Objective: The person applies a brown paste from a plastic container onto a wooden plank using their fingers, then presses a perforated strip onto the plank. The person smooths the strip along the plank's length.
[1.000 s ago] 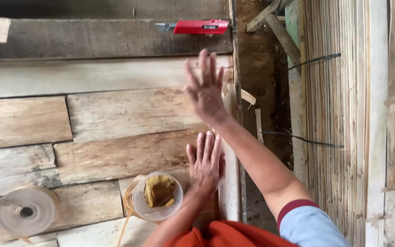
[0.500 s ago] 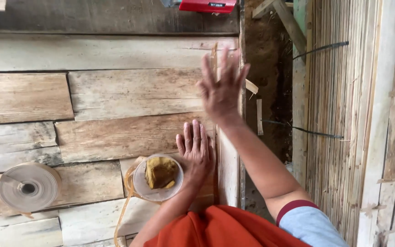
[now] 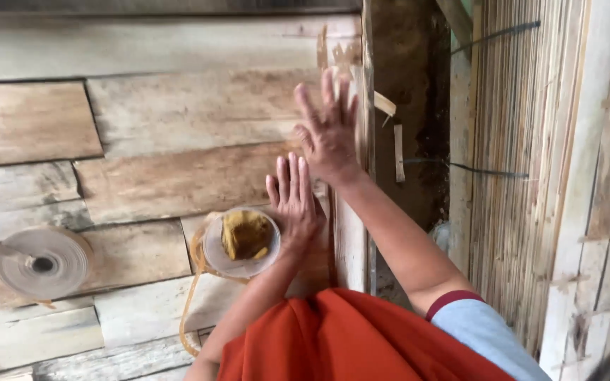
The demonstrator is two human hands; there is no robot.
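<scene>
Head view: I see both hands on the plank table [image 3: 142,113].
Left hand [image 3: 294,204]: flat, fingers together, holding nothing, touching the clear cup [image 3: 241,243].
Right hand [image 3: 330,130]: spread wide, empty, at the table's edge.
Risk: I judge a nudge could tip the cup of yellow-brown paste.
Packages: pale tape roll [image 3: 40,262] lying well left; no labels or signs visible.
</scene>
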